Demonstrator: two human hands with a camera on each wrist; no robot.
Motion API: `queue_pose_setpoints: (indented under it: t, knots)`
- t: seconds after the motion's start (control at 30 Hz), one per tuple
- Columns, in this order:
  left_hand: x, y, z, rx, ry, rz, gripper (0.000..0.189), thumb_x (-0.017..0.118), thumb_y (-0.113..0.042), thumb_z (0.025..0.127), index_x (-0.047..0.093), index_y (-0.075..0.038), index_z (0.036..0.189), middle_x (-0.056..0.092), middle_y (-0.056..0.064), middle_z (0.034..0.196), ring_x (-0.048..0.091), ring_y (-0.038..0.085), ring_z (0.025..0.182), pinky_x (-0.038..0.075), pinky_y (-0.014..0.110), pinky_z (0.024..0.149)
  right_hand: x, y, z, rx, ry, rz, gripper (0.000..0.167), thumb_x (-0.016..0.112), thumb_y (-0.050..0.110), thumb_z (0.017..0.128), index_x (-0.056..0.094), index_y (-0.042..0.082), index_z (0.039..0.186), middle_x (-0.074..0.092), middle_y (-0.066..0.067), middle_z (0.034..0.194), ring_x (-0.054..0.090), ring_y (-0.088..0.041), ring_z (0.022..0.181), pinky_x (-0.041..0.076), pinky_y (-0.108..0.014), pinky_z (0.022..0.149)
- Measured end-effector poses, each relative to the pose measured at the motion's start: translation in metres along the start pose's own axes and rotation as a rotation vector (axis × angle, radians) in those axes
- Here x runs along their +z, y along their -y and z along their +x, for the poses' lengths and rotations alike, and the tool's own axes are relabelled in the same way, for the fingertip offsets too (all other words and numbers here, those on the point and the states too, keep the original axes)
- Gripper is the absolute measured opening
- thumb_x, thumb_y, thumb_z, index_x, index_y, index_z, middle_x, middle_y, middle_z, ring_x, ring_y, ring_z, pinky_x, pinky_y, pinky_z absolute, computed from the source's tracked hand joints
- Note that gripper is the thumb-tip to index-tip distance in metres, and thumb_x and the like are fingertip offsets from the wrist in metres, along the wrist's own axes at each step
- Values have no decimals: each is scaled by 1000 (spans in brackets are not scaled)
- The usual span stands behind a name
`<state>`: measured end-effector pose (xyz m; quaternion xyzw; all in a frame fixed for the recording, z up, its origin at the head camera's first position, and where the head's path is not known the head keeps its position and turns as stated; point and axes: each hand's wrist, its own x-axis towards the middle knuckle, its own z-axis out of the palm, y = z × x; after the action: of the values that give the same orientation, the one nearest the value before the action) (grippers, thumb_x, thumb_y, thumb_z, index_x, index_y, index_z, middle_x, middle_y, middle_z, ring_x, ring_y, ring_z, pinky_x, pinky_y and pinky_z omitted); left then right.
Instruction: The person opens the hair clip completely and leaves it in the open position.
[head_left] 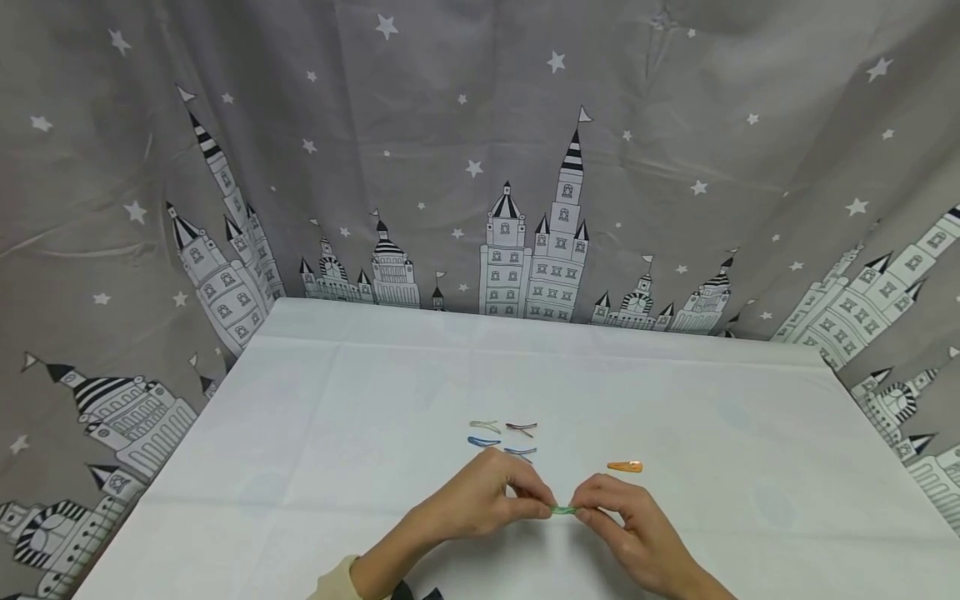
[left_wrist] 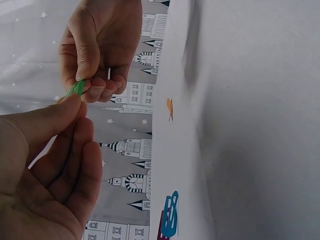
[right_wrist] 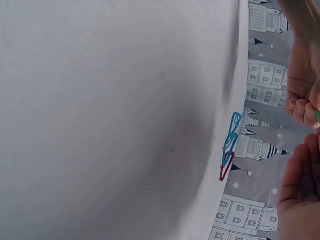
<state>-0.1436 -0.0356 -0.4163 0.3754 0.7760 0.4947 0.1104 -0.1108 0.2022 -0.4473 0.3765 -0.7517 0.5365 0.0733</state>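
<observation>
Between my two hands a small green snap hair clip (head_left: 563,510) is held above the white table. My left hand (head_left: 487,496) pinches one end of it with thumb and fingertips, and my right hand (head_left: 630,525) pinches the other end. In the left wrist view the green clip (left_wrist: 76,88) shows as a short strip, both its ends covered by fingers. Beyond the right hand lies an orange hair clip (head_left: 625,467). Past the left hand are two blue clips, one (head_left: 483,442) beside the other (head_left: 521,453), a dark red clip (head_left: 521,429) and a pale clip (head_left: 485,426).
The white cloth-covered table (head_left: 337,433) reaches back to a grey curtain (head_left: 420,167) printed with castles and stars. The pale, red and blue clips form a loose group near the middle. A dark object (head_left: 416,592) shows at the bottom edge by the left sleeve.
</observation>
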Motion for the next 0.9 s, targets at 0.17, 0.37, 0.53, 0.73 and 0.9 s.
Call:
queue_pose_setpoints:
  t: [0.17,0.37,0.53,0.73,0.9]
  knots:
    - [1,0,1,-24,-7,-7,5,76,-8,87,79,-11,87,70,-12,82,58,-3,72,51,22,66,-1,4,0,79,-1,-12,25,61,-12,90,72,10,94,67,-5,90,59,-14,82,48,-27,71]
    - [1,1,1,-62,-35,11,5,76,-10,87,79,-13,89,68,-18,82,60,-1,75,51,23,71,0,6,2,119,-1,-23,20,62,-7,92,72,11,94,67,-6,90,58,-12,82,48,-27,71]
    - [2,4,-1,-74,-74,38,6,76,-10,86,79,-15,88,67,-18,81,59,0,77,51,28,75,3,3,2,99,-5,-45,19,64,-5,92,72,11,98,66,-4,93,58,-12,84,48,-28,73]
    - [2,10,3,-57,-126,111,7,76,-11,86,78,-17,90,70,-16,84,59,-2,80,50,29,78,5,1,6,82,-61,-126,21,69,-4,88,72,9,104,67,2,99,61,-14,87,51,-29,73]
    - [0,15,13,-58,-153,141,6,76,-10,87,78,-15,91,71,-14,85,62,1,83,50,28,81,5,0,11,135,-153,-236,24,74,-2,85,72,10,105,67,3,100,63,-18,88,51,-30,73]
